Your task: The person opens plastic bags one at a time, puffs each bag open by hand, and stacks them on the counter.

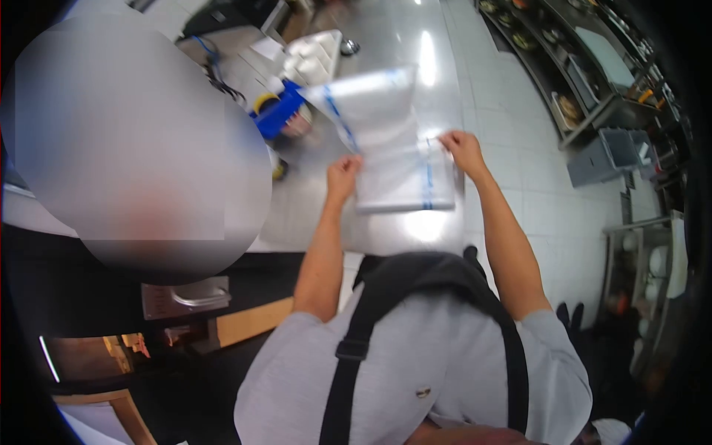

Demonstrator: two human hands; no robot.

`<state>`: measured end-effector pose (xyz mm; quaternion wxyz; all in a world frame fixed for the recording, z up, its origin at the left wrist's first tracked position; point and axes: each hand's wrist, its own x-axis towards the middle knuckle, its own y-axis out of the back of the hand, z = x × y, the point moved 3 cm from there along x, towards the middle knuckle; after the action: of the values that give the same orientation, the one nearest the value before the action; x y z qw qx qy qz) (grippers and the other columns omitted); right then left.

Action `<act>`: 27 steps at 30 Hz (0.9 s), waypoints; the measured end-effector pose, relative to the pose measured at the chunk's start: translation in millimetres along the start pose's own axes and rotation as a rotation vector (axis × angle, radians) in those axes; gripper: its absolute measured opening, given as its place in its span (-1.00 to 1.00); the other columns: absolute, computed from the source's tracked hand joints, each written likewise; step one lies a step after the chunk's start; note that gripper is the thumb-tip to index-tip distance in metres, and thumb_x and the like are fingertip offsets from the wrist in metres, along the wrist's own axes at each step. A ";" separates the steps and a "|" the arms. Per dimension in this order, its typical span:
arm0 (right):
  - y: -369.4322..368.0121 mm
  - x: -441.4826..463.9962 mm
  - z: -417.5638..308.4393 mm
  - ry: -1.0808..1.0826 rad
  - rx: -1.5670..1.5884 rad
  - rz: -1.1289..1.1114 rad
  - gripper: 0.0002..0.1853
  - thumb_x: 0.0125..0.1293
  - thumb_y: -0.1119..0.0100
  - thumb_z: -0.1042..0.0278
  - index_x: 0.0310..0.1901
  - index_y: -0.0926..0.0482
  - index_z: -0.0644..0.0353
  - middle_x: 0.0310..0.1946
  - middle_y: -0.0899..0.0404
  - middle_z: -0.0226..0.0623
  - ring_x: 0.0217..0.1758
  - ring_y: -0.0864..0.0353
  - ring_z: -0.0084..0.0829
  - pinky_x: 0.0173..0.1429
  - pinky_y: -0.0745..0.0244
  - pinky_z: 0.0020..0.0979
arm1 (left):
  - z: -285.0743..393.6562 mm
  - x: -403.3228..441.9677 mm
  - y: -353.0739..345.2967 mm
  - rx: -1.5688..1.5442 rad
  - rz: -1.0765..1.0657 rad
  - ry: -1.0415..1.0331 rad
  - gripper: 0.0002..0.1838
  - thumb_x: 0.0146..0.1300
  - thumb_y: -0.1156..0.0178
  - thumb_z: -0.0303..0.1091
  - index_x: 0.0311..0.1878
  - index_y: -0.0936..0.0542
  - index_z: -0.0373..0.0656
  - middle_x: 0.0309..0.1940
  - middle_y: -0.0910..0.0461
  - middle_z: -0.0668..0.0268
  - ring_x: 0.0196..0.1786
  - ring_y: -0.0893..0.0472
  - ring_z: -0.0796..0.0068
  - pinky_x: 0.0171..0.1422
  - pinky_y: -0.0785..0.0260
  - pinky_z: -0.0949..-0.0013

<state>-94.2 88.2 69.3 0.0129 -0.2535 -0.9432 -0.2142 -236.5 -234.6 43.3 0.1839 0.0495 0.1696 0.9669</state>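
A whitish, see-through plastic sheet (pixel 397 178) with blue printed bands spreads over the steel table; whether it is a bag or a film cannot be told. Its far part rises and is smeared by motion, while the near part lies flatter, with a straight near edge. At its left edge, my left hand (pixel 343 178) is closed, fingers pinching the plastic. My right hand (pixel 463 152) pinches the opposite edge between thumb and fingers. Beyond my left hand stands a blue tape dispenser (pixel 278 113) with a yellow roll.
The steel table (pixel 308 222) carries a white compartmented tray (pixel 315 58) farther back. Tiled floor (pixel 508 148) runs along its right side. Metal shelving (pixel 593 122) and a grey bin (pixel 604 159) stand to the right. A large blurred patch hides the left side.
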 end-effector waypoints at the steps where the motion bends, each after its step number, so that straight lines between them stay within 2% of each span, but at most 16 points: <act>1: -3.6 4.7 5.5 0.032 0.190 0.007 -0.75 0.39 -0.27 0.25 -0.20 -0.74 0.31 -0.55 -0.59 -0.39 -0.48 -0.47 -0.55 -0.32 -0.41 -0.41 | 5.0 -0.2 0.6 -0.008 0.014 0.000 -0.77 0.42 -0.29 -0.28 -0.17 -0.74 -0.29 -0.42 -0.67 0.45 -0.36 -0.53 0.67 -0.20 -0.41 0.52; 4: 9.1 11.6 -24.4 -0.059 0.311 -0.074 -0.77 0.41 -0.28 0.27 -0.12 -0.75 0.26 -0.49 -0.60 -0.48 -0.43 -0.47 -0.62 -0.28 -0.41 -0.50 | 36.9 0.7 2.7 -0.106 0.059 -0.078 -0.70 0.43 -0.31 -0.19 -0.18 -0.73 -0.29 -0.41 -0.65 0.47 -0.36 -0.50 0.68 -0.23 -0.37 0.51; 7: 21.5 19.9 -40.8 -0.067 0.366 -0.085 -0.74 0.43 -0.30 0.20 -0.15 -0.75 0.26 -0.48 -0.58 -0.51 -0.42 -0.44 -0.68 -0.27 -0.36 -0.56 | 61.8 2.5 8.7 -0.222 0.030 -0.105 -0.69 0.44 -0.30 -0.14 -0.16 -0.73 -0.25 -0.31 -0.69 0.49 -0.25 -0.56 0.69 -0.08 -0.38 0.58; 10: 30.1 26.7 -49.5 -0.099 0.445 -0.122 -0.71 0.43 -0.31 0.15 -0.23 -0.73 0.26 -0.46 -0.59 -0.52 -0.39 -0.43 -0.67 -0.22 -0.35 -0.57 | 79.2 6.5 15.4 -0.297 -0.030 -0.013 -0.74 0.46 -0.28 -0.19 -0.17 -0.71 -0.22 -0.21 -0.71 0.39 -0.14 -0.57 0.65 0.02 -0.39 0.51; 13: 31.3 32.5 -59.2 -0.158 0.585 -0.211 -0.70 0.47 -0.27 0.14 -0.27 -0.69 0.25 -0.39 -0.63 -0.48 -0.31 -0.49 -0.63 -0.08 -0.39 -0.54 | 97.3 8.8 11.1 -0.805 -0.184 -0.086 -0.75 0.49 -0.23 -0.17 -0.18 -0.65 -0.17 -0.07 -0.72 0.30 0.02 -0.59 0.54 0.19 -0.40 0.42; 16: 27.9 31.4 -80.2 -0.144 0.813 -0.210 -0.72 0.52 -0.18 0.20 -0.25 -0.64 0.25 -0.27 -0.68 -0.39 -0.19 -0.58 -0.55 0.09 -0.46 -0.46 | 103.3 14.7 15.9 -1.039 -0.403 -0.125 -0.77 0.53 -0.14 -0.19 -0.16 -0.60 -0.14 -0.08 -0.67 0.26 0.14 -0.58 0.37 0.36 -0.37 0.19; 19: 33.6 34.5 -101.0 -0.053 1.005 -0.287 -0.76 0.57 -0.06 0.28 -0.12 -0.61 0.29 -0.14 -0.69 -0.31 -0.03 -0.63 -0.48 0.24 -0.48 -0.39 | 131.4 -2.0 21.4 -1.192 -0.200 0.046 -0.75 0.54 -0.11 -0.17 -0.18 -0.58 -0.14 -0.16 -0.66 0.27 0.11 -0.59 0.31 0.39 -0.35 0.08; 20: 35.2 35.7 -103.5 -0.012 1.060 -0.332 -0.76 0.59 -0.02 0.31 -0.06 -0.60 0.31 -0.10 -0.69 -0.29 0.02 -0.64 -0.47 0.29 -0.48 -0.37 | 124.9 0.6 26.6 -1.256 -0.234 0.005 -0.75 0.54 -0.12 -0.16 -0.19 -0.58 -0.12 -0.17 -0.67 0.27 0.09 -0.60 0.29 0.37 -0.36 0.08; 22: 44.9 40.4 -106.6 0.015 0.949 -0.350 -0.76 0.55 -0.09 0.29 -0.04 -0.62 0.29 -0.06 -0.70 -0.26 0.08 -0.62 -0.43 0.30 -0.47 -0.35 | 118.3 13.2 42.0 -1.383 -0.309 -0.095 -0.75 0.54 -0.14 -0.13 -0.23 -0.58 -0.07 -0.17 -0.70 0.27 0.06 -0.62 0.25 0.34 -0.39 0.07; 25: 45.2 30.9 -140.2 0.136 0.676 -0.343 -0.76 0.49 -0.18 0.28 0.03 -0.64 0.25 -0.05 -0.71 -0.29 0.11 -0.64 -0.40 0.33 -0.45 -0.34 | 123.1 18.6 43.5 -1.034 -0.254 -0.192 -0.76 0.52 -0.18 -0.16 -0.23 -0.58 -0.10 -0.28 -0.68 0.30 -0.01 -0.64 0.31 0.30 -0.43 0.07; 27: 31.7 14.1 -171.8 0.269 0.432 -0.359 -0.75 0.42 -0.25 0.30 0.04 -0.65 0.21 -0.07 -0.72 -0.32 0.07 -0.66 -0.38 0.30 -0.46 -0.35 | 134.7 22.6 31.2 -0.944 -0.189 -0.234 -0.77 0.49 -0.22 -0.19 -0.23 -0.58 -0.13 -0.32 -0.67 0.30 -0.07 -0.66 0.36 0.25 -0.46 0.14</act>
<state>-105.6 49.0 239.7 0.1530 -0.0435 -0.9865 -0.0394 -246.7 -211.8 181.2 0.2910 0.0534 -0.3051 0.9052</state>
